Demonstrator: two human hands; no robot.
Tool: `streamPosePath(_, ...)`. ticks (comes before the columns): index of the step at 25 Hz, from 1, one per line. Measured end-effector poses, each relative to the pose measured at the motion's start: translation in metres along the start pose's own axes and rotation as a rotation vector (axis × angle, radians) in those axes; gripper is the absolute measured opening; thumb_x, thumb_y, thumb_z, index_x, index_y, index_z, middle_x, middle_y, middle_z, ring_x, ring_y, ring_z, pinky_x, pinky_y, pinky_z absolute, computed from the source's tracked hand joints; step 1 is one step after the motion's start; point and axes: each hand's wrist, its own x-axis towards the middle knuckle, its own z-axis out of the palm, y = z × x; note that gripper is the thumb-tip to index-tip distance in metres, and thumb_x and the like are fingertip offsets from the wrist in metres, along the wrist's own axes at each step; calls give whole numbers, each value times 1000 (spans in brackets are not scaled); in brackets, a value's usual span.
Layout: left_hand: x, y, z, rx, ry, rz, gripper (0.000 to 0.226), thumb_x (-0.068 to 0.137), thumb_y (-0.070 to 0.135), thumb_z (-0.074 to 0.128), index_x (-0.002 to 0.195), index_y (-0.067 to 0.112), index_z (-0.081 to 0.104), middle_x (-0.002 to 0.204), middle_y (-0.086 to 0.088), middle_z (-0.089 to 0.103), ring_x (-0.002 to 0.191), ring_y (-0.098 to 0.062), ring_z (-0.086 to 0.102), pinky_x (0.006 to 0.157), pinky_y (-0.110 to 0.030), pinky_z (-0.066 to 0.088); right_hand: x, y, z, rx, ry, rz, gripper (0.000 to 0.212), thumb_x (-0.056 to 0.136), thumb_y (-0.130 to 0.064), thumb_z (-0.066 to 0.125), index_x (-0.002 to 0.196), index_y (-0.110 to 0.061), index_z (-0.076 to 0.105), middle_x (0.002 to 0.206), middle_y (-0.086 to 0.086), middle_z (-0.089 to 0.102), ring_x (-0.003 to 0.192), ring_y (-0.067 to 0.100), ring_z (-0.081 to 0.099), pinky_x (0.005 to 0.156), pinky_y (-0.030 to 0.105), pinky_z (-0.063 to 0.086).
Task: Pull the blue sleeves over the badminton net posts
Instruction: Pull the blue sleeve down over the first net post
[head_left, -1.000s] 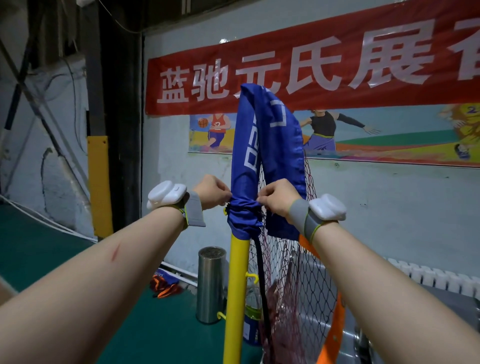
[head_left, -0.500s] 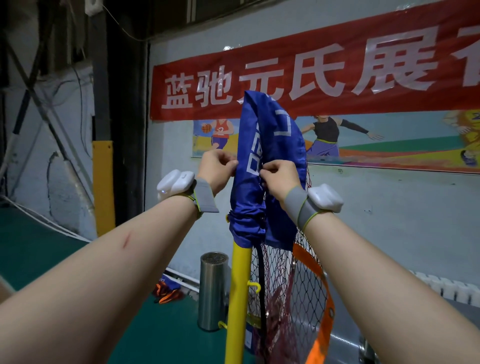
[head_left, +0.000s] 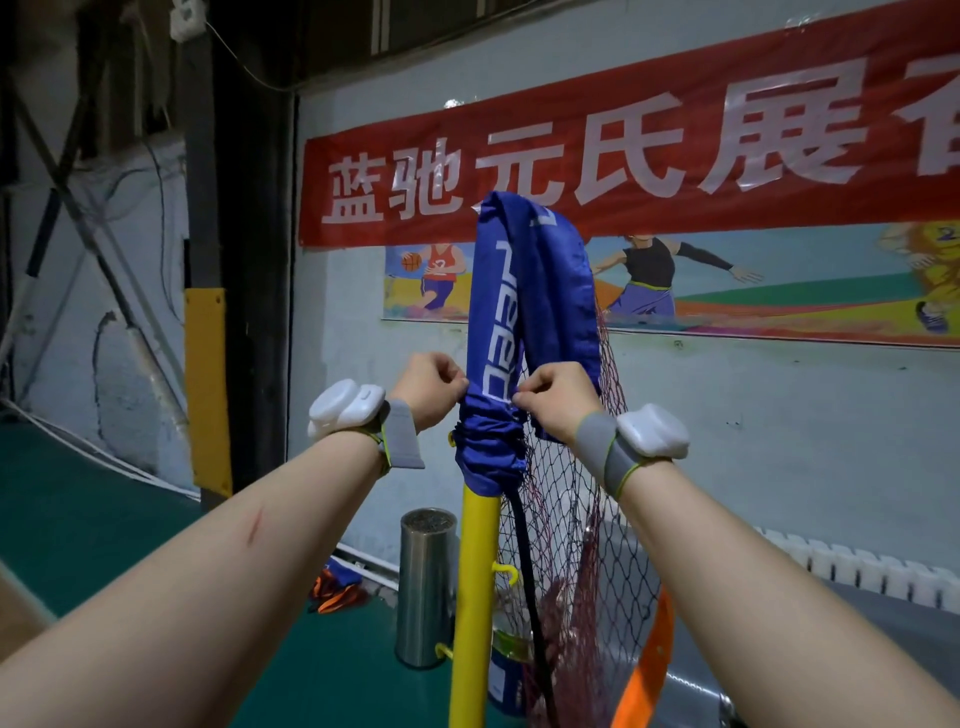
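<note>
Blue sleeve sits over the top of the yellow post. Its long axis stands upright along the post, with white lettering running lengthwise. The lower part is bunched in gathers and its hem ends just above the bare yellow pole. The upper part folds over at the top and hangs down the right side against the net. Both bare forearms reach forward and up, each wrist wearing a white device. The left hand is at the left edge of the blue sleeve, its fingers curled tight and pinching the fabric just above the gathers. The right hand mirrors it at the right edge, fingers curled and nipping the cloth at about the same height. The two hands flank the post, near each other but apart.
</note>
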Motion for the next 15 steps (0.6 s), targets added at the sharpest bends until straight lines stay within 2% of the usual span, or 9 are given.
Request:
streamPosePath(3, -4, -7, 0, 75, -36, -21, 28, 86, 6, 55, 61, 16, 49, 78, -12, 58, 73, -23, 51, 76, -36, 47, -5, 3, 0, -72, -47, 25, 33, 77, -5, 68, 52, -20, 52, 76, 6, 59, 76, 17, 52, 71, 23, 38)
streamPosePath(8, -6, -9, -7, 87, -112, -67, 25, 88, 7, 55, 63, 11, 54, 63, -3, 55, 57, -15, 47, 62, -27, 42, -5, -3, -6, -169, -141, 69, 30, 76, -4, 65, 53, -19, 54, 59, -4, 51, 67, 17, 49, 65, 25, 40)
streamPosePath(10, -4, -1, -8, -25, -26, -58, 18, 91, 9, 51, 75, 5, 57, 64, -3, 55, 55, -13, 48, 59, -24, 42, 0, -8, -11, -167, -146, 78, 20, 77, -4, 62, 60, -15, 59, 63, 4, 55, 65, 22, 50, 64, 31, 44)
streamPosePath(12, 1, 11, -11, -187, 101, -9, 16, 94, 11, 47, 91, 2, 59, 70, -6, 56, 56, -12, 48, 58, -19, 43, 7, -14, -13, -85, -92, 48, 8, 81, -7, 60, 75, -8, 66, 73, 12, 58, 70, 24, 51, 63, 35, 44)
streamPosePath(14, 7, 24, -14, -285, 170, 59, 21, 94, 8, 46, 102, -4, 60, 78, -11, 58, 59, -10, 50, 55, -10, 45, 13, -20, -14, -5, 2, 4, 17, 84, -12, 58, 94, -4, 69, 84, 14, 64, 75, 24, 53, 61, 31, 44)
streamPosePath(15, 9, 30, -14, -310, 173, 85, 22, 94, 6, 46, 105, -8, 60, 84, -12, 59, 60, -9, 50, 53, -6, 45, 15, -23, -14, 21, 40, -12, 19, 85, -13, 58, 98, -4, 69, 89, 15, 66, 77, 23, 53, 63, 32, 44)
